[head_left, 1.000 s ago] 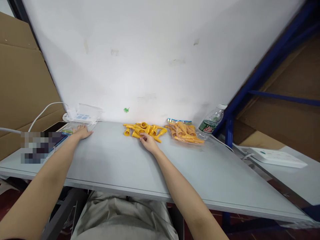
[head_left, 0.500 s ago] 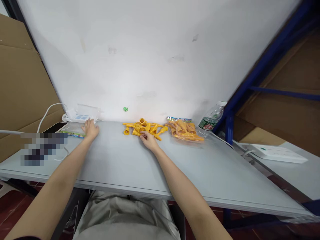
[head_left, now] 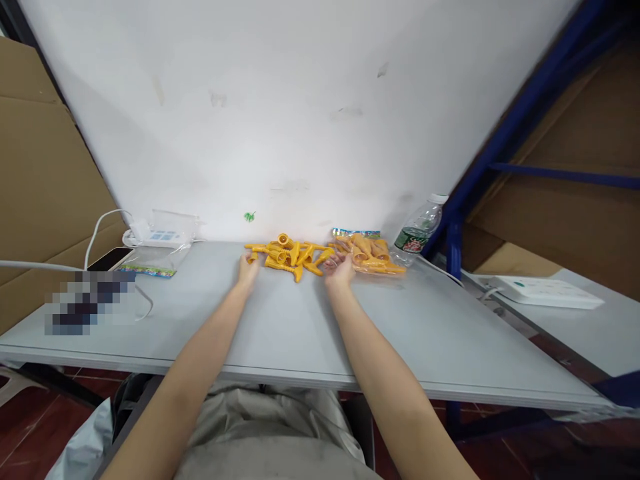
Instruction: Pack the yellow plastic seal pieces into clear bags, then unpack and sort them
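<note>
Several yellow plastic pieces, shaped like small horns with hollow round ends, lie in a loose pile (head_left: 287, 257) against the wall. My left hand (head_left: 247, 272) is at the pile's left end, its fingers curved beside one hollow-ended piece (head_left: 253, 257); the fingertips are partly hidden. At the right end, my right hand (head_left: 341, 272) rests with its fingers apart, between the pile and a clear bag (head_left: 373, 257) of similar yellow pieces. It overlaps the bag's left edge; whether it touches the bag I cannot tell.
A flat clear bag with a colourful strip (head_left: 150, 270) lies on the left, by a phone (head_left: 110, 259) and a white power strip (head_left: 163, 237). To the right a plastic bottle (head_left: 417, 230) leans near the blue frame (head_left: 454, 247). Another power strip (head_left: 550, 292) lies farther right.
My left hand has left the flat bag and moved right to the pile. My right hand has shifted right, from the pile's middle to its right end. Some front pieces lie differently.
</note>
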